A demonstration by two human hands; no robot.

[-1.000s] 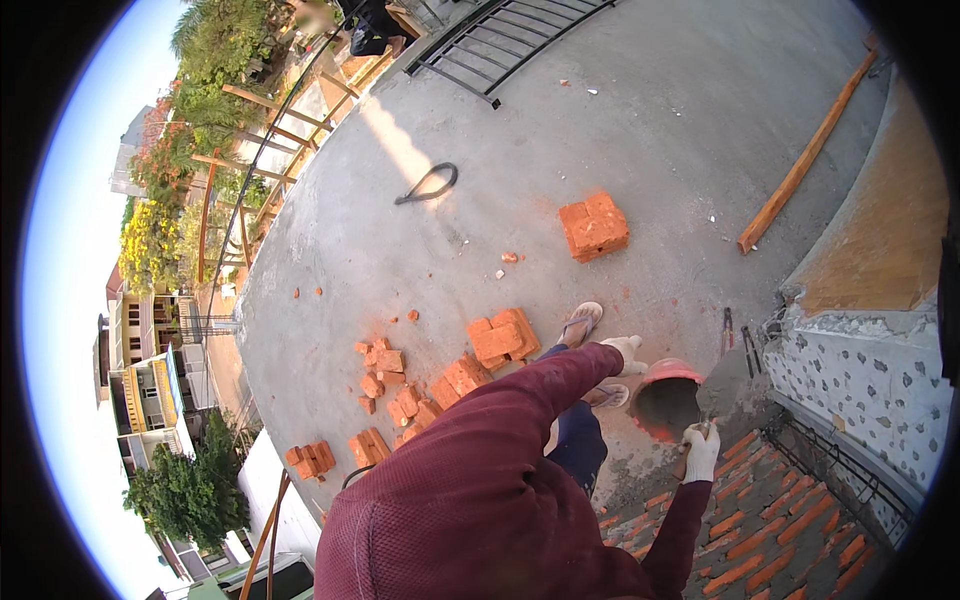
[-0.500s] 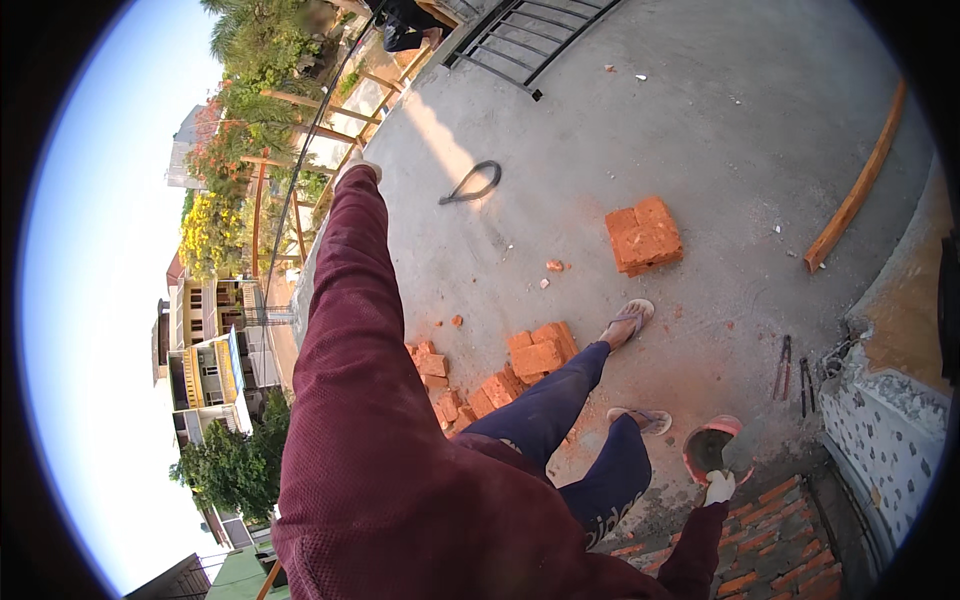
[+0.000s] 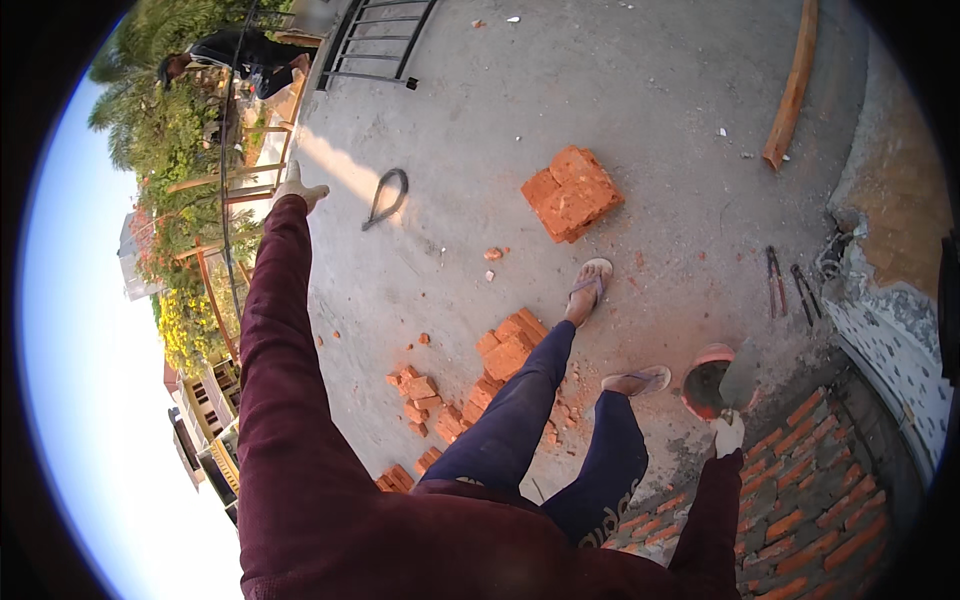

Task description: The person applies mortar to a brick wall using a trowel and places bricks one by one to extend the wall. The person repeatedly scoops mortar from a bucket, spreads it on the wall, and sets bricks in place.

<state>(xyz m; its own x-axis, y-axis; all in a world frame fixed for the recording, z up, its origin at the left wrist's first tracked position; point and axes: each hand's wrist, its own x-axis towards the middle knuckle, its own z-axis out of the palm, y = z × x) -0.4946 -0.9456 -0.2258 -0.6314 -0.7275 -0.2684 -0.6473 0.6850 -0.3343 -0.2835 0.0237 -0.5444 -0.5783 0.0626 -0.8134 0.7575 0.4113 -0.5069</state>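
Observation:
My left hand (image 3: pixel 300 188), in a pale glove, is stretched out toward the upper left in the head view, fingers apart and holding nothing. My gloved right hand (image 3: pixel 728 431) grips the handle of a trowel (image 3: pixel 740 372) at the lower right. The blade is over the rim of a pink bucket (image 3: pixel 712 355) with grey mortar inside. Beside the bucket and below my right hand is a brickwork surface (image 3: pixel 800 525) with grey joints. My sandalled feet stand on the concrete slab (image 3: pixel 660 200) near stacked bricks (image 3: pixel 508 350).
A brick stack (image 3: pixel 570 195) and cable loop (image 3: pixel 385 200) lie ahead. A timber (image 3: pixel 790 90) and long tools (image 3: pixel 775 280) lie rightward, near a wall (image 3: pixel 885 355). A metal grille (image 3: pixel 370 40) and a crouched person (image 3: pixel 235 60) are upper left, beside the timber-railed slab edge.
My left hand has swung from beside the bucket out to the upper left and opened out. My left foot has stepped forward, and the view has shifted. My right hand still holds the trowel.

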